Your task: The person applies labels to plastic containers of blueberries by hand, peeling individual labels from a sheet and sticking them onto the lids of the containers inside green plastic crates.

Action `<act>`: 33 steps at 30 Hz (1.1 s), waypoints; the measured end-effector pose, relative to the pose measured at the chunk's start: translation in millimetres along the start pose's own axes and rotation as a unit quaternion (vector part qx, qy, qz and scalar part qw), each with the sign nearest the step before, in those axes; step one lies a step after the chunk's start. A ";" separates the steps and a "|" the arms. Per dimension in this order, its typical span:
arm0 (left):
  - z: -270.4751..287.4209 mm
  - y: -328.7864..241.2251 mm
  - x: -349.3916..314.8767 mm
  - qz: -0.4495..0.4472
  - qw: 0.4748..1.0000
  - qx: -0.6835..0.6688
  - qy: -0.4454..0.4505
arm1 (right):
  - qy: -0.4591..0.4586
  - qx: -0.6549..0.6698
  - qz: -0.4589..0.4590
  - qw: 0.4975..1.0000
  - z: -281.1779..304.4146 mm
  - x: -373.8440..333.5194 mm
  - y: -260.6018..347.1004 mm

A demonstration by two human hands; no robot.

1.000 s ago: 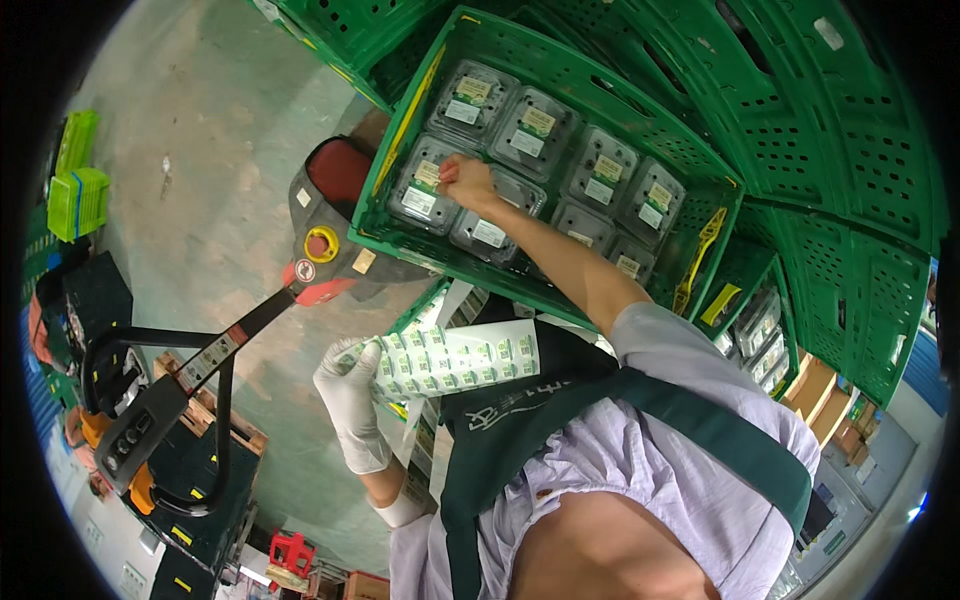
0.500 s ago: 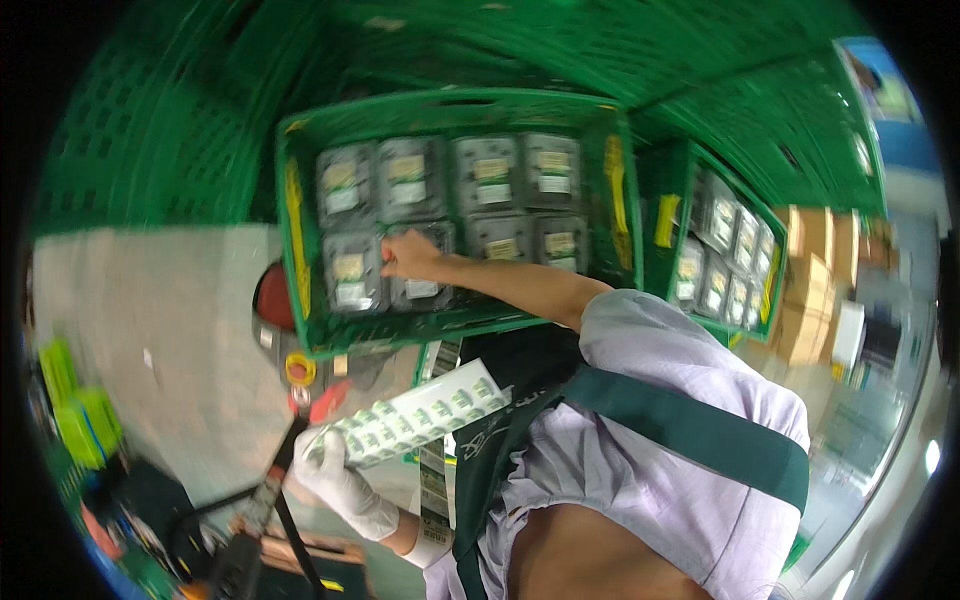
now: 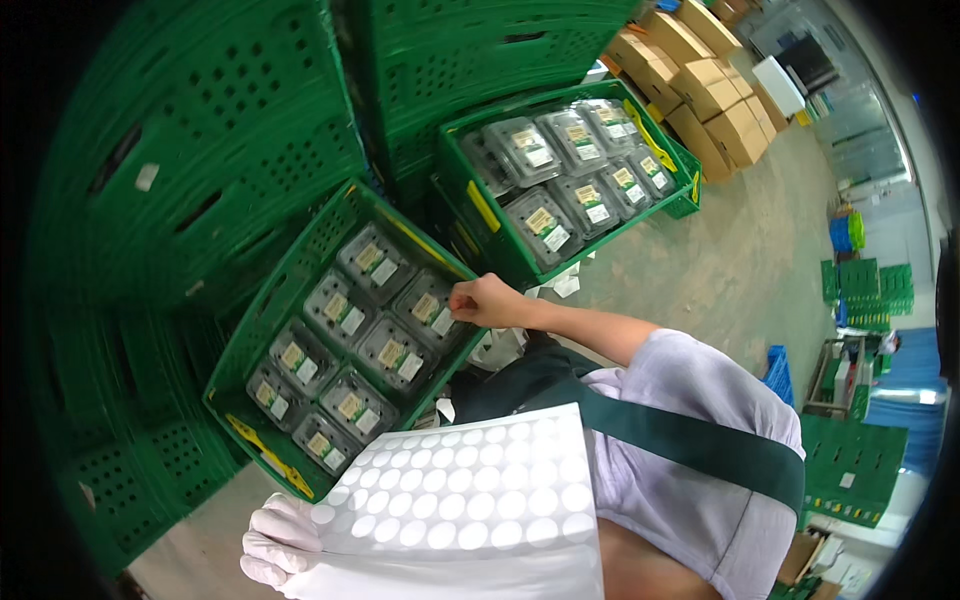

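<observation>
My left hand point(image 3: 280, 540), in a white glove, grips one end of a white sheet point(image 3: 440, 560) with rows of white circles. The sheet spreads in front of my body, close to the crate's near side. My bare right hand point(image 3: 490, 302) is over the near green crate point(image 3: 300, 262), its fingertips pinched at the label of a clear plastic clamshell box point(image 3: 418, 312) at the crate's right end. Whether anything is between those fingertips is hidden. Several similar clamshells with dark contents and labels lie beside it in two rows, among them one middle box point(image 3: 393, 358).
A second green crate point(image 3: 470, 205) of labelled clamshells stands to the right. Tall green crate walls point(image 3: 240, 110) rise on the left and behind. Cardboard boxes point(image 3: 715, 100) are stacked at the far right. Bits of white paper point(image 3: 567, 284) lie near the second crate.
The view has swung to the right. My right hand has gone from a front-row clamshell to one at the crate's right end. The sheet now shows white circles instead of green-marked labels.
</observation>
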State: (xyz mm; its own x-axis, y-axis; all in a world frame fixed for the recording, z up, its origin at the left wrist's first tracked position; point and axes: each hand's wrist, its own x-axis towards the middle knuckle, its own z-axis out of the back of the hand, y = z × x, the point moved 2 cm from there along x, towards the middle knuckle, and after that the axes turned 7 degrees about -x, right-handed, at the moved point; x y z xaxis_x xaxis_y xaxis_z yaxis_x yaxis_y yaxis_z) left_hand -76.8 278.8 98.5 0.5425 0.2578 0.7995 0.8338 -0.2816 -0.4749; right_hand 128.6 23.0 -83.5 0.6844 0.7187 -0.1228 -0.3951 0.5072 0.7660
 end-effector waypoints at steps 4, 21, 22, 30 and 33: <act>-64.3 36.2 33.0 0.007 1.000 0.006 0.000 | -0.025 0.002 -0.059 0.998 58.8 -48.6 -39.0; -190.9 326.7 6.5 0.367 0.916 -0.089 -0.136 | -0.311 -0.119 -0.255 0.908 380.3 -239.7 -345.8; -170.6 354.2 -13.5 0.427 0.886 0.007 -0.180 | -0.314 -0.123 -0.256 0.906 394.5 -237.0 -360.1; -94.0 486.8 -121.1 0.614 0.665 0.345 -0.249 | -0.322 -0.175 -0.299 0.881 452.5 -164.5 -460.5; -95.5 523.4 -118.9 0.637 0.626 0.365 -0.263 | -0.322 -0.195 -0.314 0.871 456.6 -135.0 -500.9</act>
State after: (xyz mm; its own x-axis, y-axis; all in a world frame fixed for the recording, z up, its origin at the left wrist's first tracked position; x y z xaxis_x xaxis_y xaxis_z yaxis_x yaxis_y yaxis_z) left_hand 285.2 12.5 -210.0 0.6139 0.5767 -0.5390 -0.5888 -0.1204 -0.7993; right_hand 513.9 -545.3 -162.4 0.9931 -0.1114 0.0361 0.0889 0.9180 0.3864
